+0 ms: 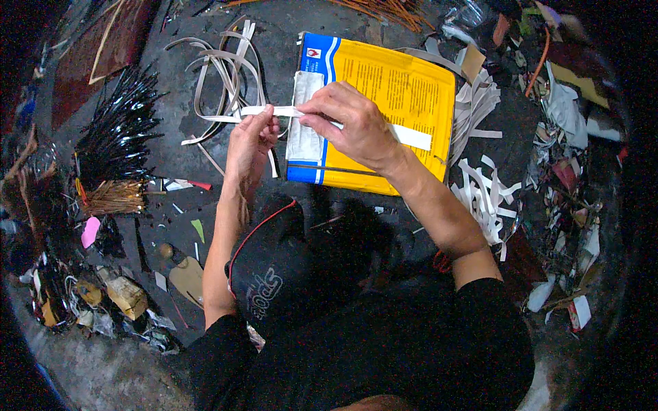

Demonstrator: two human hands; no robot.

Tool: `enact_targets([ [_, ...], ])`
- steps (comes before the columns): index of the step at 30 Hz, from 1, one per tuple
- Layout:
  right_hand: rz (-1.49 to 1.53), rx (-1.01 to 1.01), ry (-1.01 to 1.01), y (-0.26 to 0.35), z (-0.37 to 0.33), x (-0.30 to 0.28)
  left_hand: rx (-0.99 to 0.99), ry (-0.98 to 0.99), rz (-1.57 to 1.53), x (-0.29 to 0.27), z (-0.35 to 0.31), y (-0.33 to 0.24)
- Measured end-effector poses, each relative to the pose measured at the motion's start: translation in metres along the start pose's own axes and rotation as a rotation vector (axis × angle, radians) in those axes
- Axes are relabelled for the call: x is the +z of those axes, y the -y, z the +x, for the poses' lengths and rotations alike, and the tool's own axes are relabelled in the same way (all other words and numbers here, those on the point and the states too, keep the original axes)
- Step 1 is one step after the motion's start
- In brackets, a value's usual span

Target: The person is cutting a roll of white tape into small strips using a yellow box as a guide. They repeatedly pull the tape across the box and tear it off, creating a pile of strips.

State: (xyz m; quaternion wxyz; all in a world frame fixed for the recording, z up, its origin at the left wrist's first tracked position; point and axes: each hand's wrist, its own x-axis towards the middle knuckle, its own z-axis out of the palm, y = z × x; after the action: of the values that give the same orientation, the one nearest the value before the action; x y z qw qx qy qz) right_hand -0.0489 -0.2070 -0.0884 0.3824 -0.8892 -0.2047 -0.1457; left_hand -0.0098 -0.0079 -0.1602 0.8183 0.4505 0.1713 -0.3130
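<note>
A flat white strip (286, 111) is stretched between my hands, over the left part of a yellow and blue printed panel (384, 82). My left hand (252, 140) pinches the strip between thumb and fingers, just left of the panel. Above the panel, my right hand (356, 123) grips it too, with thumb and fingertips together. Another white length (412, 137) shows past my right hand on the yellow face; whether it is the same strip is hidden. Under the hands lies a whitish pad (301, 142). Loops of pale strip (236, 65) lie beyond my left hand.
Cut pale strips lie in a fanned stack (476, 103) and a loose heap (483, 198) right of the panel. At left are a black bristly bundle (120, 120) and a bundle of brown wires (115, 198). Scraps (569, 123) litter the right side.
</note>
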Motion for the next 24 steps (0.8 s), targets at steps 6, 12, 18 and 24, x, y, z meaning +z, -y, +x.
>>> enact_targets([
  [6, -0.005, -0.006, -0.009, 0.003, 0.003, 0.002, -0.007, -0.021, -0.197, -0.031, 0.023, 0.006],
  [12, -0.027, -0.018, -0.029, 0.003, 0.004, 0.003, 0.088, 0.147, -0.111, 0.022, -0.022, -0.013],
  [18, -0.02, 0.001, -0.003, 0.003, 0.001, 0.003, 0.054, -0.011, 0.151, 0.01, -0.012, -0.004],
  [24, -0.019, -0.004, 0.0, 0.002, -0.001, 0.001, 0.027, -0.025, 0.117, -0.016, 0.008, 0.002],
])
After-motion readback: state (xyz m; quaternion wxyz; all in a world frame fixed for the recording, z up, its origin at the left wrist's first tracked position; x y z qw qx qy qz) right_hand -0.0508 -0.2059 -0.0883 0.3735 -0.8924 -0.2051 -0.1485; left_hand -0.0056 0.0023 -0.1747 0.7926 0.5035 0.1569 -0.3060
